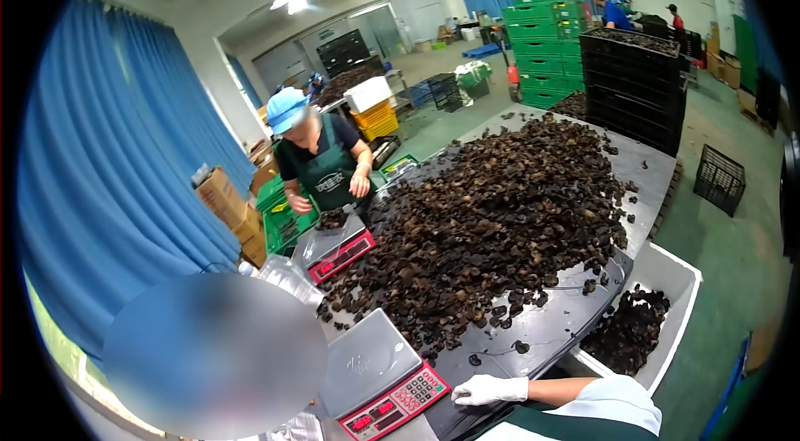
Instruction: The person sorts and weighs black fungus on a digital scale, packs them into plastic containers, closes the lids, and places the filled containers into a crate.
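Observation:
My right hand (490, 390), in a white glove, is at the table's near edge, just right of the red scale's keypad (412, 393). Its fingers are drawn together and curled, with nothing visible in them. My left hand is out of view. The scale's silver weighing plate (367, 362) bears what looks like a clear plastic tray or bag. Beyond it spreads a big heap of dark brown, crinkled pieces that look like wood ear mushrooms (492, 224), with loose ones scattered near my hand. A large blurred oval (217, 358) hides the lower left.
Across the table, a co-worker in a green apron (329, 166) stands at a second red scale (342, 253) holding a filled clear container. A white bin (679, 308) of dark pieces sits below the right edge. Black crates (633, 91) and green crates (542, 41) are stacked behind.

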Action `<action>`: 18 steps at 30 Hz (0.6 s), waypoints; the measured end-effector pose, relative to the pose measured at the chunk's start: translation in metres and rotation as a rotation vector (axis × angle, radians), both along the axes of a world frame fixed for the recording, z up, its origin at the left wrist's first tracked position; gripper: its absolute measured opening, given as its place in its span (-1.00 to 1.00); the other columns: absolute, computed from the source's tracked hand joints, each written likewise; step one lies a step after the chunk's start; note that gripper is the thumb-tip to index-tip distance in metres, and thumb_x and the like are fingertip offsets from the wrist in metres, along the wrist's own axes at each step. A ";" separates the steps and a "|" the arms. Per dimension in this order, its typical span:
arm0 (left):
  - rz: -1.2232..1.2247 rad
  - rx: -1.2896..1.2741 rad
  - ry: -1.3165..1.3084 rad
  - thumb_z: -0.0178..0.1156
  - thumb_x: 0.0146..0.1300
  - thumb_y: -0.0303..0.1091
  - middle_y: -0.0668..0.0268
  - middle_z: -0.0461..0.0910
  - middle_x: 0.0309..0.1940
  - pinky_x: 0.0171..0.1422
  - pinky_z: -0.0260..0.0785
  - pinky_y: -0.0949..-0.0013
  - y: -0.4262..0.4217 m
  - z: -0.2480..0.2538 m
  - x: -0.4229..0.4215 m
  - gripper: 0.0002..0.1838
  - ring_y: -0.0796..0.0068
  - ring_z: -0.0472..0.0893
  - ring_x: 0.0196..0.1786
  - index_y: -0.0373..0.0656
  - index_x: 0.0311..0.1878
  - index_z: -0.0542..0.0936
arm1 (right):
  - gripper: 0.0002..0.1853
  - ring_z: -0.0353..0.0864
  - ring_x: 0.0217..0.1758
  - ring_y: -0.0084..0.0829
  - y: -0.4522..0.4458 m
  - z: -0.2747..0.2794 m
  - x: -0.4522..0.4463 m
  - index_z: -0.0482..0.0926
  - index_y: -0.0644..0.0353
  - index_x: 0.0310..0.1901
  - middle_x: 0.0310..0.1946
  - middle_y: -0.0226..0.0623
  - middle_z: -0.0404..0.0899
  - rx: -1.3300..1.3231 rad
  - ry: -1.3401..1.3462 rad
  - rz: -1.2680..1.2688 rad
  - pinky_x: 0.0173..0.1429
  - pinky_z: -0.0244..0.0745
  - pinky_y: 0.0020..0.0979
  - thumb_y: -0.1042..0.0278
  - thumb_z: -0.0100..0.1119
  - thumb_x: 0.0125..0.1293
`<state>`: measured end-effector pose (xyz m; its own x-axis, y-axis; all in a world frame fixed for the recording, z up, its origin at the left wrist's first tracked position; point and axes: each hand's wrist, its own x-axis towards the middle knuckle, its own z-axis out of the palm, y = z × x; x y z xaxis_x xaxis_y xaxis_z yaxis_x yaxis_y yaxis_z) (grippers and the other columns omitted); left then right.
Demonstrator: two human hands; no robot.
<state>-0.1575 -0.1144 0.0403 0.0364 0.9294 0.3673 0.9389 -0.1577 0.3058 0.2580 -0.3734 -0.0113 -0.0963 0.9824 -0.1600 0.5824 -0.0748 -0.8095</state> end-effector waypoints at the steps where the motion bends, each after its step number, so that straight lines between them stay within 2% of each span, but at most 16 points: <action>1: 0.001 0.004 -0.006 0.13 0.18 -0.41 0.07 0.62 -0.24 -0.05 0.48 0.13 0.001 0.002 0.005 -0.80 0.05 0.62 -0.18 -0.16 -0.17 0.67 | -0.66 0.65 -0.13 -0.14 -0.003 0.001 0.004 0.57 0.00 -0.02 -0.19 -0.25 0.68 0.001 0.002 -0.014 -0.03 0.51 -0.22 0.00 0.02 0.33; 4: 0.015 0.022 -0.023 0.13 0.19 -0.43 0.07 0.60 -0.17 -0.03 0.47 0.15 0.004 0.008 0.018 -0.80 0.09 0.61 -0.14 -0.16 -0.15 0.67 | -0.67 0.65 -0.12 -0.15 -0.012 0.001 0.014 0.57 0.01 -0.03 -0.21 -0.25 0.68 0.018 0.011 -0.027 -0.03 0.50 -0.23 0.02 0.02 0.33; 6: 0.015 0.061 -0.047 0.14 0.19 -0.44 0.08 0.58 -0.13 -0.01 0.47 0.17 0.005 0.011 0.026 -0.80 0.12 0.60 -0.11 -0.17 -0.14 0.66 | -0.61 0.64 -0.08 -0.10 -0.013 -0.005 0.021 0.55 -0.02 0.06 -0.13 -0.21 0.67 -0.004 0.001 0.010 0.04 0.49 -0.19 -0.04 -0.04 0.36; 8: 0.003 0.141 -0.098 0.14 0.20 -0.45 0.08 0.57 -0.09 0.00 0.47 0.19 0.003 0.017 0.034 -0.80 0.14 0.60 -0.09 -0.17 -0.13 0.66 | -0.61 0.64 -0.07 -0.10 -0.017 -0.006 0.029 0.55 -0.01 0.06 -0.13 -0.21 0.67 -0.004 0.009 0.007 0.05 0.49 -0.19 -0.03 -0.04 0.36; 13: -0.214 0.434 -0.323 0.15 0.20 -0.47 0.10 0.53 0.01 0.04 0.46 0.23 -0.011 0.033 0.070 -0.80 0.21 0.58 -0.02 -0.18 -0.11 0.65 | -0.62 0.63 -0.08 -0.07 -0.032 0.010 0.042 0.57 0.02 0.00 -0.15 -0.16 0.66 -0.015 0.002 0.007 0.05 0.49 -0.19 -0.02 -0.03 0.35; 15: -0.352 0.386 -0.346 0.16 0.21 -0.48 0.10 0.52 0.06 0.05 0.46 0.25 -0.024 0.036 0.106 -0.80 0.24 0.58 0.00 -0.18 -0.10 0.64 | -0.69 0.65 -0.16 -0.10 -0.037 0.009 0.044 0.59 0.06 -0.09 -0.25 -0.17 0.66 0.064 -0.016 -0.028 -0.04 0.51 -0.19 0.06 0.01 0.32; 16: -0.385 0.316 -0.186 0.17 0.22 -0.52 0.14 0.46 0.12 0.17 0.39 0.33 -0.040 0.046 0.132 -0.79 0.31 0.52 0.08 -0.20 -0.08 0.63 | -0.70 0.65 -0.16 -0.09 -0.039 0.013 0.046 0.59 0.06 -0.10 -0.25 -0.17 0.66 0.067 -0.037 -0.025 -0.04 0.51 -0.18 0.07 0.01 0.31; 17: -0.404 0.114 -0.454 0.21 0.14 -0.53 0.14 0.57 0.00 0.22 0.35 0.24 -0.036 0.032 0.153 -0.79 0.23 0.52 0.10 -0.18 -0.15 0.67 | -0.70 0.64 -0.17 -0.08 -0.041 0.018 0.050 0.59 0.05 -0.11 -0.25 -0.16 0.66 0.066 -0.055 -0.020 -0.04 0.52 -0.18 0.07 0.02 0.31; 18: -0.470 0.160 -0.271 0.24 0.14 -0.50 0.14 0.58 -0.01 0.22 0.35 0.25 -0.039 0.022 0.167 -0.81 0.20 0.54 0.07 -0.19 -0.16 0.68 | -0.70 0.64 -0.17 -0.08 -0.044 0.019 0.054 0.59 0.05 -0.12 -0.25 -0.16 0.66 0.076 -0.059 -0.035 -0.05 0.52 -0.17 0.07 0.02 0.30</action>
